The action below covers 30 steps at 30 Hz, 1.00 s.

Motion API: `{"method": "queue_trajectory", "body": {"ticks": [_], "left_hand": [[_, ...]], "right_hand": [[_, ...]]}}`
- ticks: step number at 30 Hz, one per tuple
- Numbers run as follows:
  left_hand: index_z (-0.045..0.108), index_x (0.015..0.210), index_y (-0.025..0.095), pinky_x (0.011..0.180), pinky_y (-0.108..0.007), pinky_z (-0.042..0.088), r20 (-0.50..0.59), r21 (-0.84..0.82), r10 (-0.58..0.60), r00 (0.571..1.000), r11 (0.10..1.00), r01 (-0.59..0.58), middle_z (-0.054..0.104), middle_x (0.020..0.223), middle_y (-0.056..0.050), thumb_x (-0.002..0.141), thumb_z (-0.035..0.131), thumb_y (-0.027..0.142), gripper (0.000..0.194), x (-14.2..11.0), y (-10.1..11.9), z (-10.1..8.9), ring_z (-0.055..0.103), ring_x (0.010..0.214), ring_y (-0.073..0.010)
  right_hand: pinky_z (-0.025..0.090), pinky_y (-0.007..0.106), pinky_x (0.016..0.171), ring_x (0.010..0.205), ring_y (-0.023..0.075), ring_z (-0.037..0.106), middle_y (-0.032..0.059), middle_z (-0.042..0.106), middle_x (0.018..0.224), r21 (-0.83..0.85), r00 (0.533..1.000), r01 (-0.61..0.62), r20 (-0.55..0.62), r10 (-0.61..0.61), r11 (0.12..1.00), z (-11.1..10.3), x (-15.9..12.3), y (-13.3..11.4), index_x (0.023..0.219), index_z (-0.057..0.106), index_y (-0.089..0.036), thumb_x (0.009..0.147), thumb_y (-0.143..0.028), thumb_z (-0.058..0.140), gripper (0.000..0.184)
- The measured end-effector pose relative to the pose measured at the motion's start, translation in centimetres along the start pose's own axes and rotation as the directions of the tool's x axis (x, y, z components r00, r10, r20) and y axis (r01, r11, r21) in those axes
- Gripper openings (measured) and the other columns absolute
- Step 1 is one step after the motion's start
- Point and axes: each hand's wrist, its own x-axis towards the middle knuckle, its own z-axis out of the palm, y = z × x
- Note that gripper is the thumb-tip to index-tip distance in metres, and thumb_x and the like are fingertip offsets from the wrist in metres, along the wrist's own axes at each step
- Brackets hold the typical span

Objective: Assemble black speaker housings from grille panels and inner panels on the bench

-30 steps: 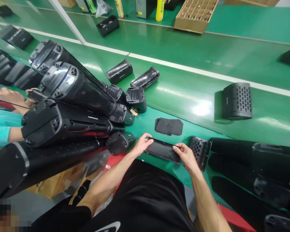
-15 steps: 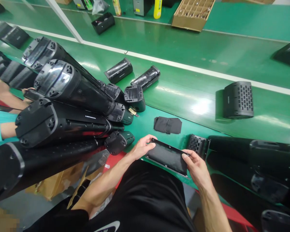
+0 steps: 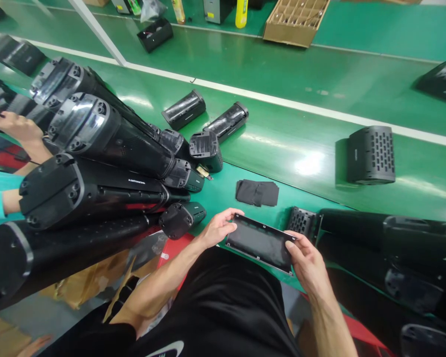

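Both hands hold a black rectangular panel (image 3: 259, 242) with a thin raised rim and small metallic-looking clips along its edges. My left hand (image 3: 218, 229) grips its left end, thumb on the inner face and fingers at the top edge. At the right end, my right hand (image 3: 307, 258) has its thumb pressed on the inner face, fingers behind. Just beyond the panel, a stack of thin black cloth pieces (image 3: 257, 192) lies on the green table. A black perforated housing (image 3: 302, 221) stands close by my right hand.
Tall black speaker housings (image 3: 107, 134) are stacked on the left, with more black housings (image 3: 360, 238) on the right. On the green conveyor belt (image 3: 282, 129) sits a black perforated unit (image 3: 371, 154). A co-worker's hand (image 3: 17, 126) shows at far left. A divided cardboard box (image 3: 295, 22) stands behind.
The panel has shifted slightly right and tilted a little with both hands still on it. At far left, the co-worker's hand has risen. The perforated unit appears slightly farther right.
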Motion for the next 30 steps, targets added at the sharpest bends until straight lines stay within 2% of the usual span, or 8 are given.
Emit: {"method": "queue_trajectory", "body": {"ticks": [6,20,27,30], "left_hand": [[0.064,0.127,0.012,0.06,-0.025,0.022,0.008,0.006,0.002,1.0,1.0,-0.002,0.035,0.067,0.008,0.082,0.059,0.024,0.047,0.1,-0.3,0.0,0.025,0.057,-0.0076],[0.065,0.124,0.014,0.061,-0.025,0.025,-0.01,-0.014,-0.012,1.0,1.0,0.012,0.046,0.077,0.005,0.082,0.059,0.025,0.045,0.5,-0.2,0.2,0.03,0.062,-0.009],[0.066,0.126,0.016,0.065,-0.026,0.029,-0.016,-0.003,0.005,1.0,1.0,-0.005,0.044,0.075,0.004,0.084,0.056,0.026,0.044,0.6,-1.1,0.0,0.034,0.067,-0.0119],[0.067,0.126,0.017,0.066,-0.026,0.029,-0.023,0.013,0.015,1.0,1.0,-0.015,0.042,0.073,0.004,0.084,0.056,0.024,0.044,0.7,-1.3,-0.1,0.035,0.067,-0.0125]], "right_hand": [[0.054,0.026,0.067,0.071,0.0166,0.065,0.0024,0.073,0.082,0.005,1.0,-0.004,0.007,0.004,1.0,0.1,-0.1,-0.3,0.1,0.077,-0.023,0.059,-0.044,0.098,0.05],[0.053,0.028,0.069,0.072,0.0179,0.064,0.0019,0.072,0.082,-0.021,0.999,0.018,0.027,-0.017,1.0,-0.3,0.3,0.5,0.103,0.075,-0.024,0.064,-0.043,0.094,0.046],[0.054,0.03,0.071,0.076,0.0192,0.067,0.0029,0.074,0.091,-0.001,0.997,0.014,0.07,-0.014,1.0,-0.5,0.2,0.6,0.108,0.075,-0.026,0.068,-0.04,0.089,0.044],[0.054,0.028,0.068,0.073,0.0178,0.066,0.0019,0.072,0.087,0.018,0.998,0.005,0.069,-0.006,1.0,-0.5,0.1,0.5,0.109,0.075,-0.026,0.068,-0.038,0.089,0.045]]}}
